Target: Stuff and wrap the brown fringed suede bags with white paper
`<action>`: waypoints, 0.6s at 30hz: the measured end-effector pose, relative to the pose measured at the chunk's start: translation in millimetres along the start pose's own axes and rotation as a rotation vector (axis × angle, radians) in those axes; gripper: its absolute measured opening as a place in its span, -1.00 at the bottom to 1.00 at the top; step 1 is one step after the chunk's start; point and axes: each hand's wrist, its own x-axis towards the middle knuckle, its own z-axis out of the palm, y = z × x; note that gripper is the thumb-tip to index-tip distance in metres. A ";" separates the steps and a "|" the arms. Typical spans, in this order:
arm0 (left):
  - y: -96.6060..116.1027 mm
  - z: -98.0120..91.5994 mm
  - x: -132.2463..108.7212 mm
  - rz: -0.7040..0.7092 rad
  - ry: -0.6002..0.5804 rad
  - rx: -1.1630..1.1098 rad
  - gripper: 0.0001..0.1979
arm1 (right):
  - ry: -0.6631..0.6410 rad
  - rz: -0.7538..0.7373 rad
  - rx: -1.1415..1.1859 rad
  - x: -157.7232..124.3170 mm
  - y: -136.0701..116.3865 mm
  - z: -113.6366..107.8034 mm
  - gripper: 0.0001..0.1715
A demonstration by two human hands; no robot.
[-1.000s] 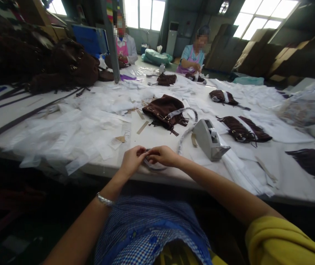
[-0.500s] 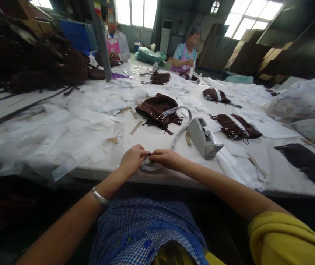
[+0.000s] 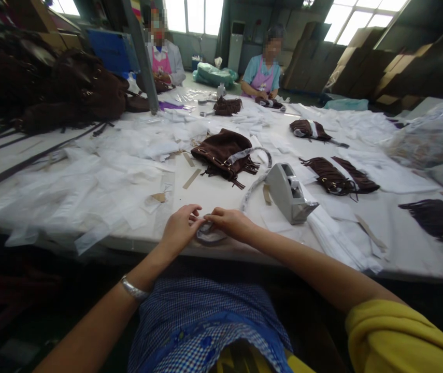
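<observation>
A brown fringed drawstring bag [image 3: 223,150] lies on the table in front of me. Its strap [image 3: 249,194], covered in clear plastic wrap, loops round beside a tape dispenser [image 3: 289,194] and runs down to my hands. At the table's near edge, the end of the strap curls under my fingers. My right hand [image 3: 231,223] pinches this curled wrapped part. Close against it is my left hand [image 3: 182,225], its thumb tip touching the wrap and its fingers raised apart from the thumb. The exact strap end is partly hidden by my fingers.
White tissue and plastic sheets [image 3: 85,181] cover the left side. Folded fringed bags [image 3: 340,176] lie to the right, by a strip of white paper [image 3: 333,235]. Brown bags [image 3: 73,88] are heaped at the far left near a metal post [image 3: 143,57]. Two co-workers stand across the table.
My left fingers have lifted away from the thumb, loosening their pinch. My right hand has shifted slightly left. Across the table, the right co-worker's raised hand has come down to a bag.
</observation>
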 end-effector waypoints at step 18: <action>9.8 -12.6 53.0 0.309 -0.441 0.164 -0.84 | -0.096 -0.332 0.020 -3.0 25.9 -19.7 -0.72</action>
